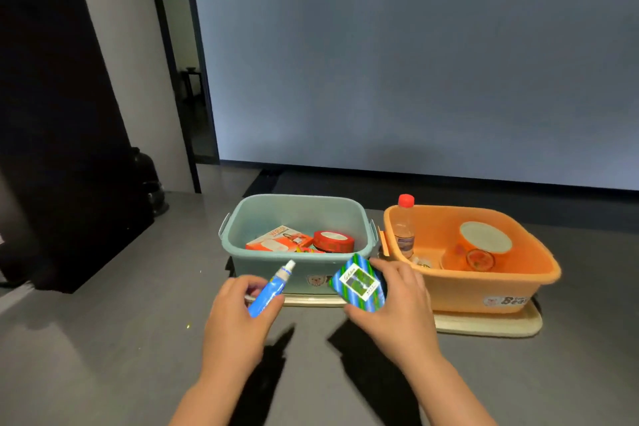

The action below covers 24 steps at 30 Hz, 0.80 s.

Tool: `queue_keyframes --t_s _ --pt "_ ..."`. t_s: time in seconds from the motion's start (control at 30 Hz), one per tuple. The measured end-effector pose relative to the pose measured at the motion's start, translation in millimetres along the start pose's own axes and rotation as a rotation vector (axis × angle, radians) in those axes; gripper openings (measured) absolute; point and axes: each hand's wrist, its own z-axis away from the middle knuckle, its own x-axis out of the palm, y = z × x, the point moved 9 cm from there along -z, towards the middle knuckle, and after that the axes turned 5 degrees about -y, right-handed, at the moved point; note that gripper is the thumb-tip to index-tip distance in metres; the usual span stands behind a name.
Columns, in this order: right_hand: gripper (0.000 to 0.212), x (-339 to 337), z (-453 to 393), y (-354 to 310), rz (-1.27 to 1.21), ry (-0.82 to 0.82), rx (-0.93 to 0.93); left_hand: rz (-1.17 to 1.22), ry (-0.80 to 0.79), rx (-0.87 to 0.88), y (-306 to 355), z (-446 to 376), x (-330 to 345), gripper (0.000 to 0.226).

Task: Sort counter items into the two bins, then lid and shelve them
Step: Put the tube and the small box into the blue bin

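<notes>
**Both hands loaded, hovering near the teal bin**

Left hand [238, 315]: fingers curled round a blue tube [268, 294], white cap pointing up and far-right toward the teal bin. Held above the counter, just near of the bin's near wall.

Right hand [397, 304]: thumb and fingers pinch a small flat pack [358, 283], blue-green stripes with a white label, tilted on one corner. It sits in front of the teal bin's near-right corner, in the gap toward the orange bin. Label text too small to read.

Teal bin [262, 266]: left of the pair, no lid on. Inside: an orange-and-white box [278, 240] lying flat at left, a red tape roll [333, 241] at right, and some small bright bits between them, can't make out what. Bear sticker on the near wall.

Orange bin [484, 290]: right, just beside the teal one, also unlidded. Inside: a clear bottle [404, 228] with red cap standing upright in the far-left corner, an orange cup [482, 240] with a pale lid lying tilted, a small round jar [480, 259] near it, something small and dark at the near-left floor, probably another lid or container.

Each bin appears to stand on a cream lid [491, 323]; the edge shows clearly under the orange one, partly under the teal.

Everything sits on a grey counter [103, 339]. Hard shadows of both arms fall on it. Pale wall far, dark doorway far-left.
</notes>
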Motion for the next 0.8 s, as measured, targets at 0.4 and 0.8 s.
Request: queue_keyframes --t_s 0.4,0.8 --pt "0.067 76.4 -147.5 -6.6 0.110 0.014 0.128 -0.207 -0.181 0.061 -3.7 -184.3 71.6 0.016" --pt "0.076 97.2 -138.1 15.5 0.203 0.022 0.211 -0.462 -0.125 0.166 -19.6 -178.7 91.1 0.025"
